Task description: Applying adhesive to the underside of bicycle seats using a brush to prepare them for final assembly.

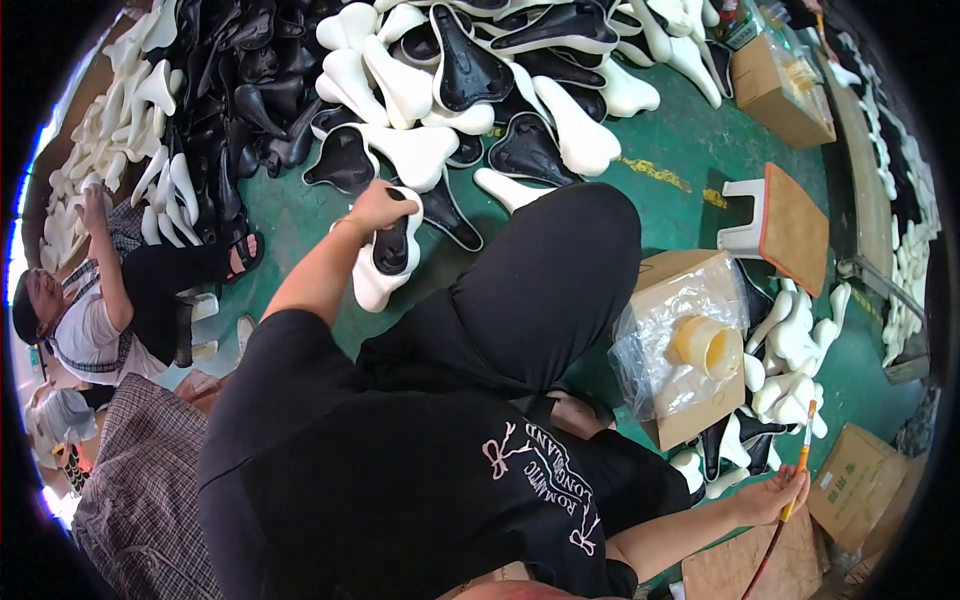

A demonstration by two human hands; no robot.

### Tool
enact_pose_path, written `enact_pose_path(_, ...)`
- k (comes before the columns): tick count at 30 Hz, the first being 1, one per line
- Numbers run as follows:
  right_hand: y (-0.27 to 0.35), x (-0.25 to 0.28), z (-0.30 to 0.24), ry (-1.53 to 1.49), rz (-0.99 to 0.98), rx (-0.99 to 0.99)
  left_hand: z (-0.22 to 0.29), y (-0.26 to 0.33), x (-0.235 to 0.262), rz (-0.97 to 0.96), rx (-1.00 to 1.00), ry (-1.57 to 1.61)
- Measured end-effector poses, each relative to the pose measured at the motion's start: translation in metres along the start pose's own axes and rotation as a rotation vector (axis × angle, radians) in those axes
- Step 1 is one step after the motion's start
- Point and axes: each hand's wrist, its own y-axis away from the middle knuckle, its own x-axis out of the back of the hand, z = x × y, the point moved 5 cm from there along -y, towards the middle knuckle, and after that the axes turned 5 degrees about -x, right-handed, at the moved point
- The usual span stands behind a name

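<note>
My left hand grips one end of a bicycle saddle, white padding around a black shell. It is held beside the heap, left of my bent knee. Out to the far right, my right hand is closed around a paintbrush with an orange handle, its bristles pointing away from me. A translucent tub with yellowish stuff on its inner wall lies tipped or leans on a plastic sheet. The sheet covers a cardboard box between my knee and the brush.
White saddle covers and black saddle shells heap on the green floor ahead. More white saddles pile right of the box. A small stool stands at right. Another person sits at left beside pale pieces.
</note>
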Motion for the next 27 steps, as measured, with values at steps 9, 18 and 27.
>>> enact_pose_path(9,0.020,-0.001,-0.017,-0.081,0.104,-0.044,0.147,0.135,0.081,-0.177,-0.316,0.337)
enact_pose_path(18,0.036,-0.003,0.007,-0.086,0.009,-0.125,0.230,0.182,0.012,-0.672,-0.964,-0.023)
enact_pose_path(27,0.048,-0.047,0.043,0.177,-0.480,-0.319,0.239,0.166,-0.004,-0.434,-1.488,-0.817)
